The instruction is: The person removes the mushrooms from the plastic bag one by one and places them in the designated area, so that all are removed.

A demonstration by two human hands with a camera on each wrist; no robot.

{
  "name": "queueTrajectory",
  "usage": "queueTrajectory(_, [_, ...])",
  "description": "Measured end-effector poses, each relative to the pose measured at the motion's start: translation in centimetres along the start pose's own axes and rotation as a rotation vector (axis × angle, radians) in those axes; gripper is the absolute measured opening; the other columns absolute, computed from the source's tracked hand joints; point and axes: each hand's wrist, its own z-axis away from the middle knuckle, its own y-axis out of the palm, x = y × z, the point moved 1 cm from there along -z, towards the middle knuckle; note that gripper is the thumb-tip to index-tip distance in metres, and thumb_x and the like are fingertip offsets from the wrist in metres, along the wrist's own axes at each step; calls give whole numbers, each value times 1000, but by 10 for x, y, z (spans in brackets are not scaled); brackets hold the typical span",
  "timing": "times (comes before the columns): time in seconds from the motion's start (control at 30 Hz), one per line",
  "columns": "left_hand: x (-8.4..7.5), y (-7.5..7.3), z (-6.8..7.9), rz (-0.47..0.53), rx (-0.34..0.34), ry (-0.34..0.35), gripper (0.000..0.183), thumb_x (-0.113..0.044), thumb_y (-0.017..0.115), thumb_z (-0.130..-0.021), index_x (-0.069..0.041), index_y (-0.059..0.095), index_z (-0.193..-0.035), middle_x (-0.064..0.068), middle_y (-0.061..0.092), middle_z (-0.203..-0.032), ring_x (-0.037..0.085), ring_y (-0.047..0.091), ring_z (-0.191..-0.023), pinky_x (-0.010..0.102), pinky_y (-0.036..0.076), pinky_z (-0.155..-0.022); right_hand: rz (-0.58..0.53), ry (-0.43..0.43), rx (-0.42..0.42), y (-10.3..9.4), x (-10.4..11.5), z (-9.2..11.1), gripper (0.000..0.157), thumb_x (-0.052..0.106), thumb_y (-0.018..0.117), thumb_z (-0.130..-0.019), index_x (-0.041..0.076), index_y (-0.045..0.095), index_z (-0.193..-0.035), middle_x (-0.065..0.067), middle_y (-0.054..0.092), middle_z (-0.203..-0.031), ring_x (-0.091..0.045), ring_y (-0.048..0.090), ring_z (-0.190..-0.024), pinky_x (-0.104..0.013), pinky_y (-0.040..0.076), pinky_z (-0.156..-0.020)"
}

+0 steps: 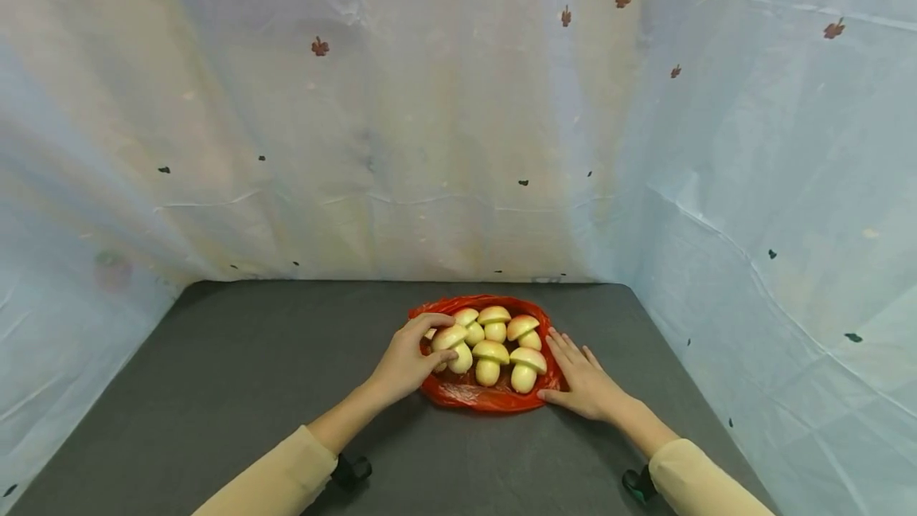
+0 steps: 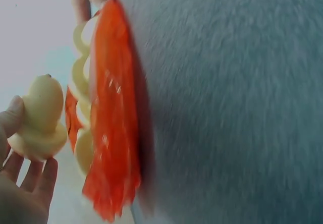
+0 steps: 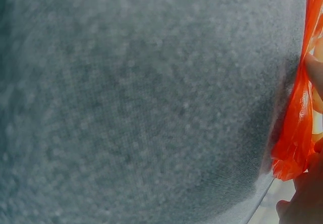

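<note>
A red plastic bag (image 1: 469,396), its rim spread wide, lies on the dark table with several pale yellow mushroom-shaped pieces (image 1: 490,361) inside. Their caps carry a pinkish tinge. At the bag's left side my left hand (image 1: 404,361) grips one mushroom-shaped piece (image 1: 453,347) between thumb and fingers. The left wrist view shows this held piece (image 2: 43,110) raised clear of the bag, stalk end up. My right hand (image 1: 591,385) rests against the bag's right edge, fingers extended. In the right wrist view its thumb (image 3: 315,70) touches the red plastic; the other fingers are partly cut off.
The dark grey table (image 1: 272,357) extends around the bag. A pale patterned curtain (image 1: 401,118) stands behind it, and a similar sheet (image 1: 781,245) hangs along the right side. Black straps (image 1: 351,470) are at both wrists.
</note>
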Motion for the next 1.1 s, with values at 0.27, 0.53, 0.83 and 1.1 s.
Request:
queueTrajectory(0.27, [11, -44, 3, 65, -19, 47, 52, -16, 84, -88, -17, 65, -137, 0, 64, -136, 22, 63, -121, 41, 58, -92, -7, 1, -16, 0, 0, 0, 100, 50, 73, -95, -2, 23, -164, -20, 18, -171, -46, 19, -155, -72, 16, -120])
queueTrajectory(0.53, [35, -100, 13, 31, -22, 22, 48, -13, 81, -91, -11, 65, -137, 7, 66, -136, 27, 64, -119, 39, 57, -95, -26, 0, -14, -1, 3, 3, 98, 49, 73, -96, -2, 23, -164, -20, 19, -171, -46, 20, -155, -73, 15, -120])
queueTrajectory(0.83, [68, -167, 29, -67, 15, -150, 48, -22, 78, -96, -15, 63, -141, 8, 65, -139, 34, 63, -120, 30, 55, -91, -37, 21, -9, 0, 1, 6, 99, 47, 75, -95, -1, 23, -164, -20, 18, -171, -47, 19, -155, -74, 16, -119])
queueTrajectory(1.1, [90, -219, 44, -168, 52, -258, 49, -26, 74, -99, -10, 61, -143, 17, 62, -140, 43, 59, -123, 55, 54, -96, -51, 12, -2, -1, 2, 4, 99, 46, 75, -94, 0, 23, -164, -19, 18, -172, -46, 18, -155, -74, 15, -119])
